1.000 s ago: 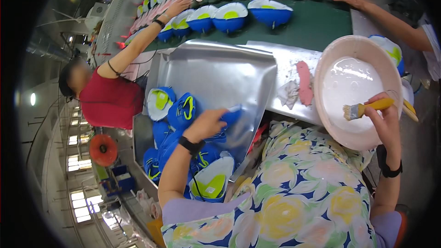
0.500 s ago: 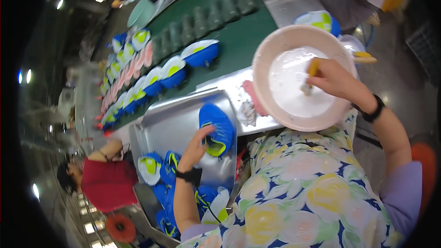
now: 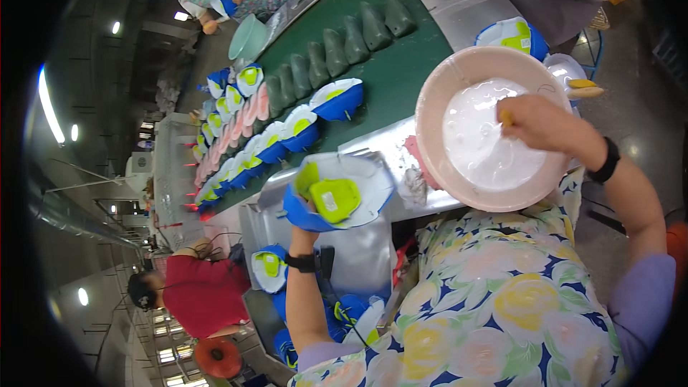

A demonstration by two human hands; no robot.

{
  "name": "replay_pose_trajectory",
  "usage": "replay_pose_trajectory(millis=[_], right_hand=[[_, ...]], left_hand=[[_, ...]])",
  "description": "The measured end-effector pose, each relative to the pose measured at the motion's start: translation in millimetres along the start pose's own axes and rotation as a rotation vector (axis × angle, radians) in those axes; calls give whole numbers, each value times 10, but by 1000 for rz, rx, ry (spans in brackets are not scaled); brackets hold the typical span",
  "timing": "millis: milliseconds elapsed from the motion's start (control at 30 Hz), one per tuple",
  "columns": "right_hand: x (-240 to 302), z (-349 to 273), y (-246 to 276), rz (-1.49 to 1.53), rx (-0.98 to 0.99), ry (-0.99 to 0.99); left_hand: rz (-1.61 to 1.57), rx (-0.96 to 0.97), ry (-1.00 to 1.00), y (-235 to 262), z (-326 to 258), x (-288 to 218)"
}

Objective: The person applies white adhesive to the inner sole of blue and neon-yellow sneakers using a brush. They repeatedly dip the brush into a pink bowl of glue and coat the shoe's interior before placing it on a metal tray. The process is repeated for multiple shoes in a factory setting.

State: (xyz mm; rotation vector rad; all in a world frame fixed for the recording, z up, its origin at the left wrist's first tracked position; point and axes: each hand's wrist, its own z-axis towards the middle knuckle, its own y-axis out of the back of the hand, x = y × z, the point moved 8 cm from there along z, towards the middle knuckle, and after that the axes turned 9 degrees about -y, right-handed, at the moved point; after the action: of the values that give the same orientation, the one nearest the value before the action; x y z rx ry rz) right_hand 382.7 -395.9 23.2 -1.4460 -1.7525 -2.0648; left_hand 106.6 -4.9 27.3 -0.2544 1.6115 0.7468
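My left hand [image 3: 302, 235] grips a blue shoe upper [image 3: 369, 190] over the metal tray, its white and lime underside turned up. Most of the fingers are hidden behind the upper. Over the pale pink basin [image 3: 428, 111], my right hand [image 3: 541, 123] is closed on a brush with a yellow handle [image 3: 507, 119]. The brush's lower end is at the white liquid [image 3: 491, 168], and its bristles do not show clearly.
More shoe uppers lie in the metal tray [image 3: 365, 254]. A green belt [image 3: 401, 75] carries rows of uppers, pink soles [image 3: 247, 111] and dark shoe lasts [image 3: 333, 54]. Beside the basin are a crumpled rag [image 3: 413, 188] and a yellow-handled brush [image 3: 584, 89]. A co-worker in red [image 3: 204, 294] sits at left.
My left hand has lifted the blue upper out of the tray and turned its underside up. My right hand stays over the basin with the brush; the view has shifted.
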Motion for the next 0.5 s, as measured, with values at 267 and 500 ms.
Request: replay_pose_trajectory(millis=[267, 500], right_hand=[[426, -92, 904, 355, -259, 285], [296, -128, 1099, 383, -443, 225]], left_hand=[[-587, 385, 19, -1480, 391, -1076], [-679, 334, -54, -2183, 353, -1334]])
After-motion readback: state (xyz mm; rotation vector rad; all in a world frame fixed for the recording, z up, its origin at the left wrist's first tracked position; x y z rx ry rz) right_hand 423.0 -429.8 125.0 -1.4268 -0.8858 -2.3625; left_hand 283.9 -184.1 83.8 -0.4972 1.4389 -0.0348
